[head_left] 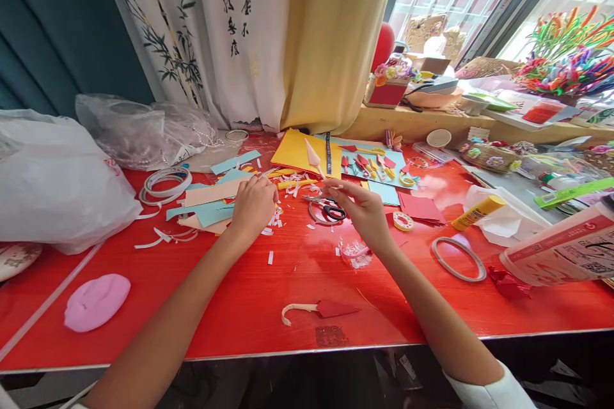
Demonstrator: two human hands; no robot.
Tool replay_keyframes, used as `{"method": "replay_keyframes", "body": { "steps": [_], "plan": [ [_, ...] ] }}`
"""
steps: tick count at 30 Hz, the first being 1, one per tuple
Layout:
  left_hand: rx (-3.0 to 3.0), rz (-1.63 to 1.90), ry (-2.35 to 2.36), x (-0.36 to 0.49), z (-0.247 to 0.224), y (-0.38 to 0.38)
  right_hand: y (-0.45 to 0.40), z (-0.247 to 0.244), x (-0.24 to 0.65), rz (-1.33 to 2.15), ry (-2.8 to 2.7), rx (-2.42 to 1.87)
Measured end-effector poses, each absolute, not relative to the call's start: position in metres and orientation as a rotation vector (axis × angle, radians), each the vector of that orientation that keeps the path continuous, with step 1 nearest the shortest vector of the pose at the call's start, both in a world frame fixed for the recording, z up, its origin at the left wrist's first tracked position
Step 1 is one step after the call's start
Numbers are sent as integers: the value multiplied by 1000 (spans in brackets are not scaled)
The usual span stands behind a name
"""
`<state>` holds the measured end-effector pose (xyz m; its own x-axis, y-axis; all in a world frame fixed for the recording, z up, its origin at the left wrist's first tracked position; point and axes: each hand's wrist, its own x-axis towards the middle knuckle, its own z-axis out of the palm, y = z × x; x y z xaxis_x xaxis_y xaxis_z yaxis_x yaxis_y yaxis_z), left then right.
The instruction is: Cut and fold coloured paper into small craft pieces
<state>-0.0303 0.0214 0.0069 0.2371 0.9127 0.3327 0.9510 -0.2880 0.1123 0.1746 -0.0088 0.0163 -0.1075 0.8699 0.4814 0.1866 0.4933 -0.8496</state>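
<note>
- Right hand: fingertips pinch the cone near its base; light pressure should prevent creasing.
- Left hand: fingers curl beside the strip; grip indeterminable.

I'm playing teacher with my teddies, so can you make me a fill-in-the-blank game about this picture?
1. The pale paper cone is held in the person's ____.
2. The handles of the scissors are coloured ____.
3. The paper umbrella lying by itself near the front edge of the table has a ____ top.
4. The soft-looking blob on the left is coloured ____.

Missing words: right hand; black; red; pink.
</note>
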Motion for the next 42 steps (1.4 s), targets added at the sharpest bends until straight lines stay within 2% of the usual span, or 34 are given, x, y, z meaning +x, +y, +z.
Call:
{"method": "replay_keyframes", "body": {
  "steps": [7, 10, 15, 21, 26, 31, 35, 39, 42],
  "plan": [
    [-2486, -742, -2068, -23, 13, 21, -9, 13, 173, 782, -1629, -914],
    [-2792, -1159, -2204, -21, 14, 21, -9, 12, 172, 778, -1656, -893],
    [-3188, -1906, -2147, -11, 19, 11, -8, 10, 171, 676, -1832, -870],
    [-3087, -2256, -2148, -1, 16, 4, -6, 8, 170, 556, -2010, -876],
    [-3026, -2300, -2054, -1, 16, 5, -7, 6, 167, 553, -2046, -837],
    [-2968, -2260, -2009, -2, 19, 5, -5, 4, 166, 726, -1813, -903],
    [-3080, -1992, -1986, -2, 19, 3, -1, 8, 170, 959, -1583, -979],
    [-3354, -1664, -1762, -1, 15, 2, -1, 12, 170, 1293, -1580, -1031],
    [-3397, -1472, -1755, -1, 13, 2, -1, 10, 171, 1376, -1469, -1008]
  ]
}}
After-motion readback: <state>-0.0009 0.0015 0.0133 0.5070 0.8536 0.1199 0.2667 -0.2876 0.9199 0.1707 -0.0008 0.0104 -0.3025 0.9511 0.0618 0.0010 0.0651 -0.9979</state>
